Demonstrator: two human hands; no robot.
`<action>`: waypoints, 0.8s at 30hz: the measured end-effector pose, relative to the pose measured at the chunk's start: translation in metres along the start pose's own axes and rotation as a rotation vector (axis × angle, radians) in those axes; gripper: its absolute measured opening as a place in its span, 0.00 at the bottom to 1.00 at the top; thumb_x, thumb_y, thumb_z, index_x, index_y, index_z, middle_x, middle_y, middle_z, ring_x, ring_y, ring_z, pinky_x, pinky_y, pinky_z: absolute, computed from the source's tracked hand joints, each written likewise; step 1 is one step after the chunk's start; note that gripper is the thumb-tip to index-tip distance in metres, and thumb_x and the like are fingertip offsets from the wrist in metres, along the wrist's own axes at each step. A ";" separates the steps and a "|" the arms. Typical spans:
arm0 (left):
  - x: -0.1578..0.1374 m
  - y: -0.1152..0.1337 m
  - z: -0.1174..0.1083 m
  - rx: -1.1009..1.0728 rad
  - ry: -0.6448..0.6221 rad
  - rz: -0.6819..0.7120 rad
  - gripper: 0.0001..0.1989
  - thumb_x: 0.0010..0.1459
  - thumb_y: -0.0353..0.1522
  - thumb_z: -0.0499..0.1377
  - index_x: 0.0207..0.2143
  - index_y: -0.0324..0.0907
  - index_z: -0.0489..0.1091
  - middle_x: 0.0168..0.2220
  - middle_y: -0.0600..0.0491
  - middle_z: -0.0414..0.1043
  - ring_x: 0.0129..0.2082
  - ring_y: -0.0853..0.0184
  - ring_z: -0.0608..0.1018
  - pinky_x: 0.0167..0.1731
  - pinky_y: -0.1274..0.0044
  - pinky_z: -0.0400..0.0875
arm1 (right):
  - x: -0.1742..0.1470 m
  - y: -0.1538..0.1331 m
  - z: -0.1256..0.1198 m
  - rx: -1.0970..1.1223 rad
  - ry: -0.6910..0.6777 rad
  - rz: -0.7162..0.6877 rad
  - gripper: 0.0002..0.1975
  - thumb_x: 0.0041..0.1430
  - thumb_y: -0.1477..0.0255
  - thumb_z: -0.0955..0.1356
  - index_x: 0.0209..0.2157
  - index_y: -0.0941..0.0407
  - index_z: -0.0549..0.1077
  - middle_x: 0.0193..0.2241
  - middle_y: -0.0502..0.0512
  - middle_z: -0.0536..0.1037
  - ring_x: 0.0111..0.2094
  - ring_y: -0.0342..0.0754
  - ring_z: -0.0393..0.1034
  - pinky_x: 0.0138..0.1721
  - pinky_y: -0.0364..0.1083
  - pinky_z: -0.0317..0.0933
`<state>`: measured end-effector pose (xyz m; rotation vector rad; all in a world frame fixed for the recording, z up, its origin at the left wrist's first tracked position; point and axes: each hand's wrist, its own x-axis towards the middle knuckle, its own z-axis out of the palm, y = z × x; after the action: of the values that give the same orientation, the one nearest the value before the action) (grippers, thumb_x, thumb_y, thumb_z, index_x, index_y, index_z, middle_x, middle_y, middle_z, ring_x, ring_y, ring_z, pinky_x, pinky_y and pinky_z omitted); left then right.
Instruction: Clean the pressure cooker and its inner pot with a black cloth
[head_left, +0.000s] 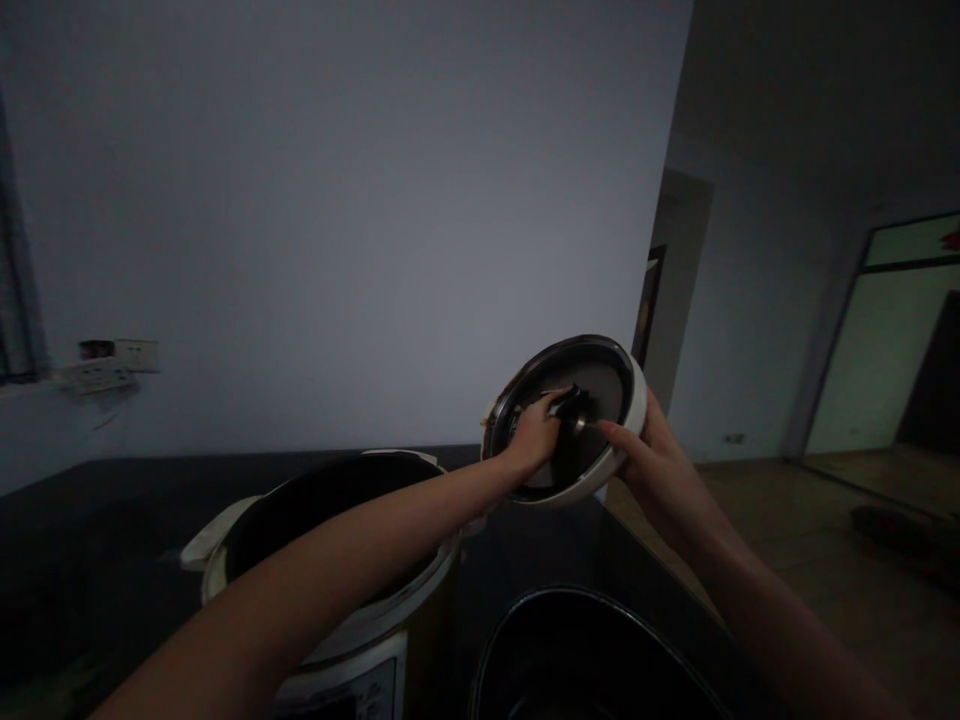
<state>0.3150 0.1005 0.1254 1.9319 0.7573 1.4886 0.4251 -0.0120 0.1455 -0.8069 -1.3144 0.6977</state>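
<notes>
In the head view, a round lid with a pale rim and a dark underside is held up and tilted, its inner face towards me. My right hand grips the lid's right edge, thumb over the rim. Inside the lid, my left hand is closed near the middle, around a dark thing with a small shine; what it is, I cannot make out. My left forearm passes over an electric cooker with its top uncovered. A black inner pot stands at the lower right of the cooker.
The cooker and pot rest on a dark countertop against a plain wall. Wall sockets are at the left. Beyond the counter's right edge lie a wooden floor and a glass door.
</notes>
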 end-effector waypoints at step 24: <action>0.043 -0.052 -0.042 0.544 0.022 0.199 0.28 0.52 0.19 0.48 0.56 0.35 0.66 0.58 0.42 0.69 0.59 0.60 0.67 0.61 0.66 0.58 | 0.000 0.002 0.000 0.024 0.028 0.010 0.40 0.50 0.62 0.73 0.63 0.41 0.56 0.63 0.51 0.63 0.63 0.59 0.58 0.57 0.59 0.63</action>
<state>0.2790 0.1712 0.1229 2.4532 1.0936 1.5296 0.4254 -0.0110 0.1441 -0.8017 -1.2760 0.7060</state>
